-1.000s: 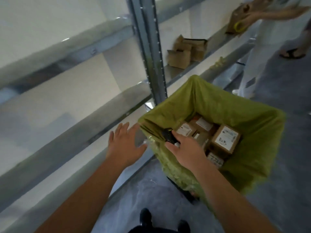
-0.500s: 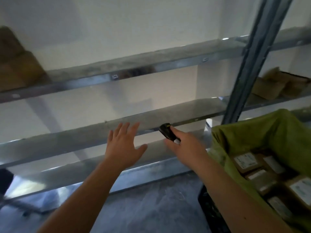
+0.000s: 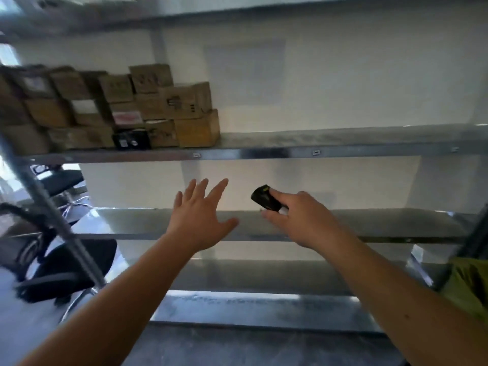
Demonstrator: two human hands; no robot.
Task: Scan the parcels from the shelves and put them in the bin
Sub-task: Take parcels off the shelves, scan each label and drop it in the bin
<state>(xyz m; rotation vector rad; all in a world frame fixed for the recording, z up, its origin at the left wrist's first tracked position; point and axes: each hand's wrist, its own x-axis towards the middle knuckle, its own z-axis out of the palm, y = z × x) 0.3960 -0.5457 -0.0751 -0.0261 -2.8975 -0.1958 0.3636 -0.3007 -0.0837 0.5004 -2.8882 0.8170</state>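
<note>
scanner (image 3: 264, 198) gripped in right hand (image 3: 303, 220), long axis aimed up-left; left hand (image 3: 199, 217) spread wide

Metal shelving unit (image 3: 264, 154) with several galvanised tiers, seen from the front. Upper visible tier: a stack of brown cardboard parcels (image 3: 111, 107), about three layers high, crowded at the left end and blurred towards the far left; some carry pale labels, and a small black box (image 3: 131, 140) stands in the bottom row at the front edge. The right part of this tier is bare metal. Middle tier (image 3: 369, 223) and lower tier (image 3: 250, 307): bare metal surfaces. A slanted upright post (image 3: 52, 215) stands at the left. Below, a dark grey floor (image 3: 237, 350).
</note>
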